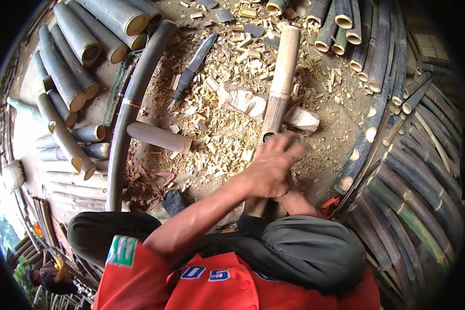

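While both hands sit stacked at frame centre, the step in hand looks like working the near end of the long pale tan bamboo pole, which runs from top centre down to the hands and rests on a rough grey-white chopping block. Left hand is on top, fingers spread loosely and motion-blurred, pressing on the pole end. Right hand is mostly hidden beneath it; can't tell its fingers' state. Long dark-handled steel knife lies untouched at upper centre-left among pale bamboo chips. Cut green-grey bamboo tubes are stacked upper left. Judgement: next move needs a firm pole grip and the knife fetched.
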The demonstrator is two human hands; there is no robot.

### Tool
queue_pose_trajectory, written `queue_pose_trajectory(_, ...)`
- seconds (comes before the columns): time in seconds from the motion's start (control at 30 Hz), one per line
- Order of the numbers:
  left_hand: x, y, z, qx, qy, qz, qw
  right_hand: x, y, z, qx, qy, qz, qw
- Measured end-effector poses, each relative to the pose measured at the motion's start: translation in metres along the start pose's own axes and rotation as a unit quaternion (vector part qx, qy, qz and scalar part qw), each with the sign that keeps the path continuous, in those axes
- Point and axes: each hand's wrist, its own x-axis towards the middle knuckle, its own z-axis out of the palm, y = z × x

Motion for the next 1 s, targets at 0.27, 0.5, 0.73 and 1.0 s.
queue_pose_trajectory(0.27,-0.127,0.009,-0.015,0.123,-0.081,-0.385,0.911,0.002,-0.013,0.002,0.163,-0.117,0.130,0.971)
queue_pose_trajectory(0.5,-0.015,0.040,-0.121,0.323,-0.196,-0.168,0.910,0.016,-0.015,0.022,0.340,-0.134,0.133,0.921)
queue_pose_trajectory(0.73,-0.036,0.010,-0.096,0.183,-0.255,-0.320,0.894,0.012,-0.036,0.002,0.201,-0.051,0.223,0.952)
queue_pose_trajectory(1.0,-0.088,0.004,0.078,-0.141,-0.108,-0.436,0.882,0.037,-0.072,-0.035,-0.317,-0.057,0.187,0.928)
